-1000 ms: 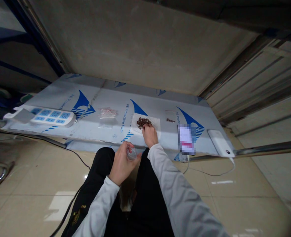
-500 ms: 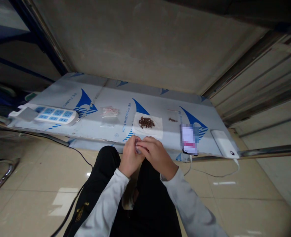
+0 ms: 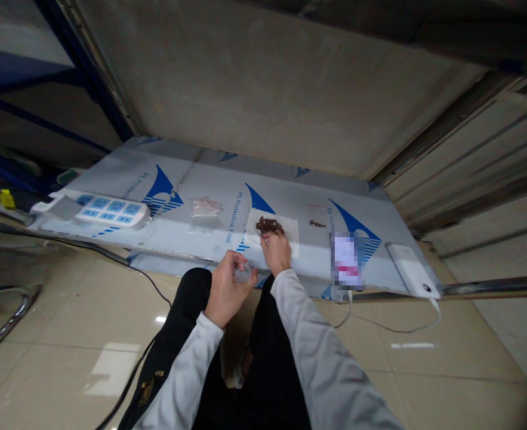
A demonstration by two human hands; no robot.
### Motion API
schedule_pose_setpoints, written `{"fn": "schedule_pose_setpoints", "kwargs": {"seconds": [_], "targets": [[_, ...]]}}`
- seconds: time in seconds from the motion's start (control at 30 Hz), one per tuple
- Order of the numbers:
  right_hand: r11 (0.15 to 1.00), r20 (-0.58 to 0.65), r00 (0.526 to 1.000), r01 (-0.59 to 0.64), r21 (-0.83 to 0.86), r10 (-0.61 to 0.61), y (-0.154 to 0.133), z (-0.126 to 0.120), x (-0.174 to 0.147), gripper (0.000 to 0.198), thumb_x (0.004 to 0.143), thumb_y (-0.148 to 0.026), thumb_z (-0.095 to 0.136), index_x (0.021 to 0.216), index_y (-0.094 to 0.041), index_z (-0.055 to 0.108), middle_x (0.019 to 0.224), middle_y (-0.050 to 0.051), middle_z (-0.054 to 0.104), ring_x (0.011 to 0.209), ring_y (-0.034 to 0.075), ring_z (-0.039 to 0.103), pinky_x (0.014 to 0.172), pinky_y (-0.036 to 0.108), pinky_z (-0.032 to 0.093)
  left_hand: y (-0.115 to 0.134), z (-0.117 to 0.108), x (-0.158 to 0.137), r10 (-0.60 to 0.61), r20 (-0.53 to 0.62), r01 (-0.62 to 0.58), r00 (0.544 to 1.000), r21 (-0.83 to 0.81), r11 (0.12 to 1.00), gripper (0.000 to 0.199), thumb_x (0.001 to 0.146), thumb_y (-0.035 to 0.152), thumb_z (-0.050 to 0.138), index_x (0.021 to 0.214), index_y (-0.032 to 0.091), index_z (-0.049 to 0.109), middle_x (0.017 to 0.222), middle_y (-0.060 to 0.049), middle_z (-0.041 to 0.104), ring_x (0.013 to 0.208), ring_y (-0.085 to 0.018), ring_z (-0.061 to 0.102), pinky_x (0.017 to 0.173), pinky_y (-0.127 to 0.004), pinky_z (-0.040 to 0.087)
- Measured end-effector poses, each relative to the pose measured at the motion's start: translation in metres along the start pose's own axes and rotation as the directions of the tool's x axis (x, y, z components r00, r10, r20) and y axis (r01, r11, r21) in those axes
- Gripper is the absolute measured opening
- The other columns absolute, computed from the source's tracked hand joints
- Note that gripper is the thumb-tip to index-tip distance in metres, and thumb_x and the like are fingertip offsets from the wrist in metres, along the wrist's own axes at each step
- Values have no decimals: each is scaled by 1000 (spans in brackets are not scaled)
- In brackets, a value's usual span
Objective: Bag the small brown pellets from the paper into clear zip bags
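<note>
My left hand point(image 3: 230, 288) is closed around a small clear plastic bag point(image 3: 242, 272) in front of the table's near edge. My right hand point(image 3: 277, 249) reaches over a white paper sheet point(image 3: 290, 230), its fingertips pinched at the near side of a pile of small brown metal pieces point(image 3: 268, 224), which look like screws. Whether a piece is between those fingers is hidden. To the left lies a heap of clear bags with pinkish edges point(image 3: 206, 206). Right of the paper, a few brown pieces point(image 3: 317, 224) lie beside another flat clear bag.
A white power strip with blue sockets point(image 3: 111, 210) is at the table's left. On the right are a phone point(image 3: 347, 260) and a white power bank point(image 3: 412, 270), joined by a cable below the edge. The table point(image 3: 227, 170) has printed protective film. My knees are under its front edge.
My right hand has left my left hand and moved forward to the brown pile. The plastic bag stays in my left hand and shows more now. The view has shifted slightly.
</note>
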State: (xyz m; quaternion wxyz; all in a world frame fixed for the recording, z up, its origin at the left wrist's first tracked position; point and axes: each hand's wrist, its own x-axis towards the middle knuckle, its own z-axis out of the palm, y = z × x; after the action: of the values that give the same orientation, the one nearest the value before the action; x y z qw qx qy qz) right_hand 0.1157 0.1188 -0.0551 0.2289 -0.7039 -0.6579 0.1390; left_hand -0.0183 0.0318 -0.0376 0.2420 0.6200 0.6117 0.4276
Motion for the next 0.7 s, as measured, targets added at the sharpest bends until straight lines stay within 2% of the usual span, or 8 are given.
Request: {"fn": "schedule_pose_setpoints", "kwargs": {"seconds": [0.13,0.2,0.27,0.37,0.47,0.53,0.6,0.7], "targets": [[961,-71,993,108,255,-93,-15,-37,-33,17,83,-33,61,84,-18,70,72,2,61,63,14,55,65,25,44,-1,3,3,7,13,-7,1000,-19,1000,23,71,22,64,86,21,47,73,3,55,66,-13,57,66,-25,45],[921,-8,988,146,362,-153,-26,-56,-53,13,80,-29,64,83,-19,71,67,0,59,57,12,50,58,24,41,1,6,3,10,40,-8,999,-59,998,22,71,20,62,86,21,46,76,2,56,69,-14,58,67,-26,45],[923,104,973,159,351,-207,-35,-69,-68,7,77,-23,66,78,-19,72,64,-1,57,56,11,49,57,23,39,4,10,3,26,74,-19,997,-97,995,17,73,18,58,85,21,46,79,1,57,72,-15,59,69,-27,45],[936,223,932,223,274,-287,-39,-73,-74,12,79,-21,65,69,-19,71,62,-1,54,59,11,51,59,24,37,7,14,1,54,98,-43,994,-113,993,14,72,14,54,82,21,46,79,0,58,74,-16,59,69,-28,45],[903,249,903,254,347,-350,-24,-65,-59,17,83,-23,59,73,-19,72,67,0,58,62,11,54,61,23,40,4,14,0,51,79,-44,996,-89,995,18,70,15,57,84,21,46,75,2,56,71,-15,58,67,-26,45],[923,182,950,183,339,-256,-3,-54,-39,15,83,-21,56,85,-18,71,74,1,63,62,11,56,63,23,44,1,12,0,35,61,-32,998,-59,998,21,70,17,61,85,21,47,73,3,54,67,-14,56,65,-25,44],[982,48,995,72,173,-82,20,-41,-15,23,79,-15,57,98,-15,68,84,4,66,62,12,57,68,26,47,0,8,-1,20,43,-19,999,-33,999,21,70,19,62,85,21,47,71,4,52,64,-13,55,64,-24,43],[997,-17,999,40,60,-39,47,-21,15,33,74,-9,58,107,-8,65,102,13,63,73,16,60,82,33,48,0,5,-2,20,33,-19,999,-27,999,20,71,19,62,84,21,47,70,4,52,63,-12,54,63,-24,43]]}}
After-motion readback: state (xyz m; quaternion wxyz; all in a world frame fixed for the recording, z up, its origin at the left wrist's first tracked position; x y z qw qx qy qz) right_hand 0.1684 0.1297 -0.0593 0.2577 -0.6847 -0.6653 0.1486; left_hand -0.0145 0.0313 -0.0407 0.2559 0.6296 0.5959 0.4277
